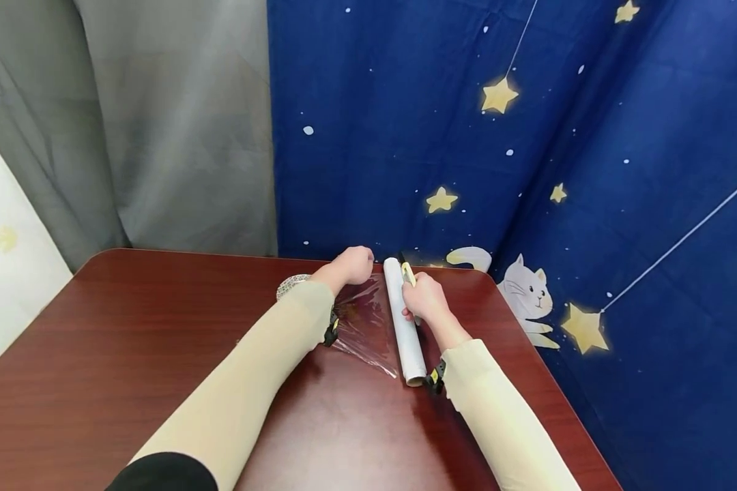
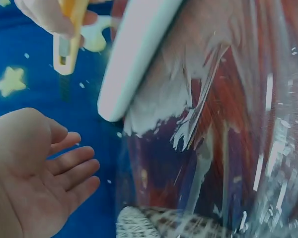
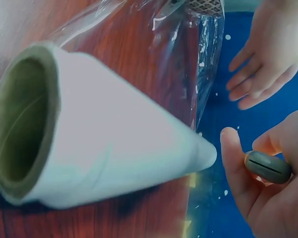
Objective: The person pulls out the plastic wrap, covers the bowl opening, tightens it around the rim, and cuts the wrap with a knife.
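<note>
A roll of cling film (image 1: 405,327) lies lengthwise on the table, its hollow core (image 3: 22,119) facing the right wrist camera. From it a clear, wrinkled sheet of film (image 1: 368,327) spreads leftward. My right hand (image 1: 426,296) grips a yellow utility knife (image 1: 408,274) beside the roll's far half; the dark blade (image 2: 64,88) sticks out. My left hand (image 2: 37,168) is beyond the far end of the film, fingers loosely bent and holding nothing. A black-and-white patterned item (image 1: 290,283) sits left of the film, partly hidden by my left arm; the film covers part of it.
The reddish-brown table (image 1: 129,354) ends just past the hands. A blue star-print curtain (image 1: 374,136) hangs behind and to the right, beside a grey curtain (image 1: 184,136). A wrist camera is strapped to each forearm.
</note>
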{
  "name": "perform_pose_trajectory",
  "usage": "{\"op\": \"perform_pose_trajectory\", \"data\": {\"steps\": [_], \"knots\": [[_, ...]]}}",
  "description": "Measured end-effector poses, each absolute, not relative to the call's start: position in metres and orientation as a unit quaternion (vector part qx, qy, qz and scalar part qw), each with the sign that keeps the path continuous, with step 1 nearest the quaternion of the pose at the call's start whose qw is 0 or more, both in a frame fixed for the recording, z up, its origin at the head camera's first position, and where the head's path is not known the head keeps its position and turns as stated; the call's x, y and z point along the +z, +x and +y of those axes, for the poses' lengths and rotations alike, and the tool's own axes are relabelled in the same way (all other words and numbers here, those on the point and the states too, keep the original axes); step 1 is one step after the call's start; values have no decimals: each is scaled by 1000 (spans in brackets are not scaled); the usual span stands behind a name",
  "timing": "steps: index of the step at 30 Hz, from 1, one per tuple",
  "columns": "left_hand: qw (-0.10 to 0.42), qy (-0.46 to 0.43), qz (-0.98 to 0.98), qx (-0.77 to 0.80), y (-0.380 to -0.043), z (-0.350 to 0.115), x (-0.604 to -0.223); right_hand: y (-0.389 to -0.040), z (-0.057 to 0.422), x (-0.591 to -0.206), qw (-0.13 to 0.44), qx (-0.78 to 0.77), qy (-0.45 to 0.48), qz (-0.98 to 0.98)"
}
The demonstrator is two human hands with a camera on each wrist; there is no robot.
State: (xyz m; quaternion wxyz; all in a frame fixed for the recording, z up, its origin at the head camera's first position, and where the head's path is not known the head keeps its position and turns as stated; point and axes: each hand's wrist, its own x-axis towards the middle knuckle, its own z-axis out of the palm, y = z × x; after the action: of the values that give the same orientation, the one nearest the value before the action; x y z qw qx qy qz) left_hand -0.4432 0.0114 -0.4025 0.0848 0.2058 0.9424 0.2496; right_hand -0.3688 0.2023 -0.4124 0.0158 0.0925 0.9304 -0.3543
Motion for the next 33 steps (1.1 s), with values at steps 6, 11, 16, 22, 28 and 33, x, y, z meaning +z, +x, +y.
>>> {"op": "perform_pose_trajectory", "data": {"steps": [6,11,16,22,28,33], "knots": [[113,180,966,149,-490,24,-443,-370,190,-409,-4,-244,89,966],[134,156,971,118,-513,29,-467,-370,178,-407,-10,-215,92,972],[138,131,976,102,-477,28,-448,-372,170,-411,-5,-205,83,975],[110,137,980,93,-459,32,-443,-373,169,-413,-13,-186,89,978],[119,134,979,97,-510,42,-472,-372,173,-412,-13,-180,87,980],[143,115,975,123,-538,48,-492,-371,175,-415,-5,-174,84,981]]}}
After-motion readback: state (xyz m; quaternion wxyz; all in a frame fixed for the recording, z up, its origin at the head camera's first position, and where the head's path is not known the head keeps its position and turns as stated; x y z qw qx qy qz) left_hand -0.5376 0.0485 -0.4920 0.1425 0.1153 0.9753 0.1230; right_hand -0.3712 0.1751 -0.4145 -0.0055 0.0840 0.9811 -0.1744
